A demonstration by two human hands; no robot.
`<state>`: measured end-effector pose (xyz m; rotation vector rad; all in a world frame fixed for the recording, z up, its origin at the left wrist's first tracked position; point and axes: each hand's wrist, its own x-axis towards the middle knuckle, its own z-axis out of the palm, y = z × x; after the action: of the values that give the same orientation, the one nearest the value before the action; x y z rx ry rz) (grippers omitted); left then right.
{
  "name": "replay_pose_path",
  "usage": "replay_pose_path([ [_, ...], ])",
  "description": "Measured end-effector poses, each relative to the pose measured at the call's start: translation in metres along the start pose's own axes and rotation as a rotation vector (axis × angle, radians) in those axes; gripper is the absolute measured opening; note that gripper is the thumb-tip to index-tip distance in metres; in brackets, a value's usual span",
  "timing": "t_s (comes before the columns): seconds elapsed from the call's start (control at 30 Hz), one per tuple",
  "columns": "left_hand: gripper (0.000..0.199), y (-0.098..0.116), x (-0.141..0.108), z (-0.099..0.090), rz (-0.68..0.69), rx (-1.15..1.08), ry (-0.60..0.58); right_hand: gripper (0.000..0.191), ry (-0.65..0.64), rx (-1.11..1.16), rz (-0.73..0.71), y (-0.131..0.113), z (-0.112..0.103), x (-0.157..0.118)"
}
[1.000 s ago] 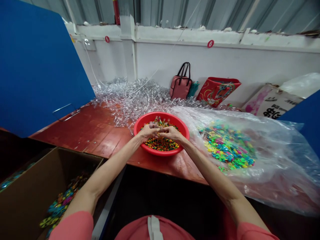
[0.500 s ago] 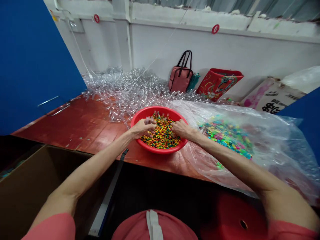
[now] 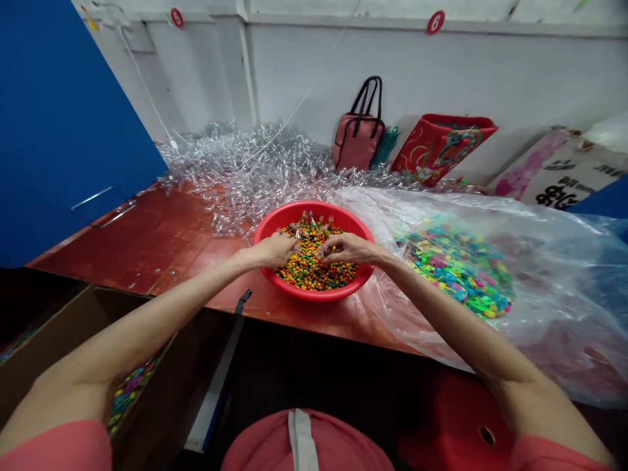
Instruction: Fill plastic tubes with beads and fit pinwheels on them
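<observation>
Two bare forearms reach forward from salmon-pink sleeves to one round red plastic basin [image 3: 314, 209] on a worn red wooden tabletop [image 3: 147, 242]. The left hand [image 3: 277, 250] and right hand [image 3: 346, 248] rest at the basin's rim, a narrow gap between them, with their fingers curled inward over a mound of multicoloured beads [image 3: 309, 265]. Whether either hand is pinching anything is too small to tell. A few small clear plastic pieces [image 3: 307, 219] stand among the beads at the far side of the basin.

Behind the basin lies one large heap of clear plastic tubes [image 3: 235, 176] against a white wall. To the right, one clear plastic bag [image 3: 540, 275] lies spread on the table, with bright multicoloured plastic pieces [image 3: 456, 271] on it. At lower left, one cardboard box [image 3: 63, 314] holds more coloured pieces [image 3: 128, 392].

Two bags lean on the wall: a pink handbag [image 3: 356, 140] and a red patterned bag [image 3: 441, 147]. Beyond them is one printed white sack [image 3: 554, 170]. One blue panel [image 3: 63, 131] stands at left. Two round red number tags, [image 3: 176, 17] and [image 3: 436, 22], mark the wall; the right one reads 6.
</observation>
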<state>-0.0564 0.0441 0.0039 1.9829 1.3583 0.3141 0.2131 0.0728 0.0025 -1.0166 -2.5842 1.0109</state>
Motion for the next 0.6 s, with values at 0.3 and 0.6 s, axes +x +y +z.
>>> replay_pose_path([
  [0.3,0.027,0.032,0.038,0.072,0.102,0.035,-0.085,0.027,0.035,-0.964,0.215,-0.007,0.011,-0.007],
  [0.6,0.018,-0.01,0.017,-0.026,0.14,-0.233,0.017,0.026,-0.258,-0.709,-0.123,-0.022,0.049,0.027],
])
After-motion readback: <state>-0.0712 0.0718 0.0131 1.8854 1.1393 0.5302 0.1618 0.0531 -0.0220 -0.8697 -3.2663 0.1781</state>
